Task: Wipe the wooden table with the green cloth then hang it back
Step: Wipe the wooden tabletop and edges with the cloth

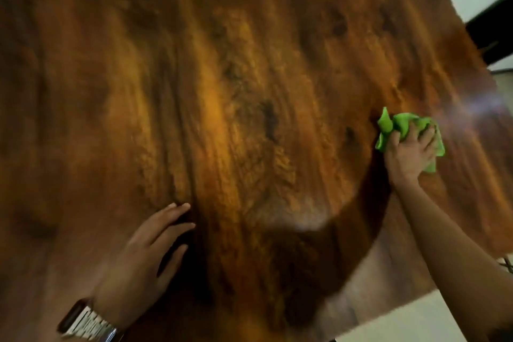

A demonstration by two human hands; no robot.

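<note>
The wooden worktop [222,91] fills nearly the whole view, its dark grain streaked with orange. The left hand [144,253] lies flat on it near the front edge, fingers straight and spread, holding nothing; a metal watch [88,323] sits on that wrist. The right hand [408,153] presses down near the right edge, its fingers curled into the bunched green cloth [394,125], which lies crumpled on the wood beneath the palm.
</note>
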